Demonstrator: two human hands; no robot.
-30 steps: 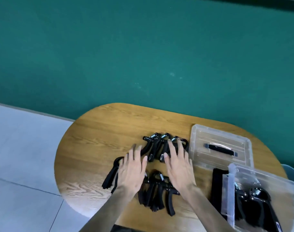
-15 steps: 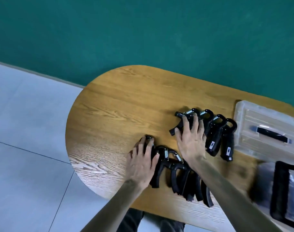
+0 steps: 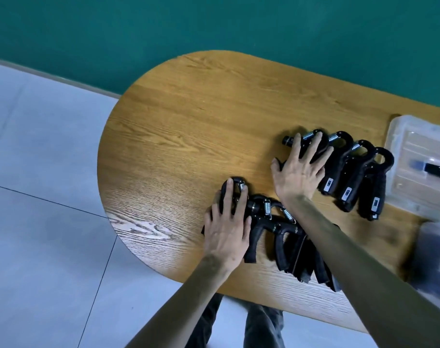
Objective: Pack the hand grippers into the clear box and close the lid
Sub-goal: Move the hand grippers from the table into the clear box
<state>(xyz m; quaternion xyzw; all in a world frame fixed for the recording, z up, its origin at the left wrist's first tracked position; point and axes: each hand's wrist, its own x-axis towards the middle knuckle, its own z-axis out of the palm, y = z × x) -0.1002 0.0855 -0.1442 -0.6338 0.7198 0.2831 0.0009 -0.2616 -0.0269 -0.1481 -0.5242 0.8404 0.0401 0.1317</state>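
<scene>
1. Since the earlier frame, both hands are staying on the same two rows of grippers; mostly the view is swinging left, so the box is now sliding toward the right edge.
2. Using the lid (image 3: 422, 169) as the landmark: the far row of hand grippers (image 3: 352, 169) is lying just left of it, handles running toward the person, spring ends away.
3. The right hand (image 3: 299, 172) is resting spread and flat over the leftmost gripper of that row, fingers unclenched, not yet curling around anything.
4. Further left and nearer the person, the near row of hand grippers (image 3: 284, 237) is fanning out, and the left hand (image 3: 226, 229) is pressing flat on its left end, fingers likewise relaxed.
5. The clear box (image 3: 434, 259) is sitting below the lid, blurred, something dark inside it.
6. My guess is the right hand, being nearer the box, will be carrying first, sweeping rightward.
</scene>
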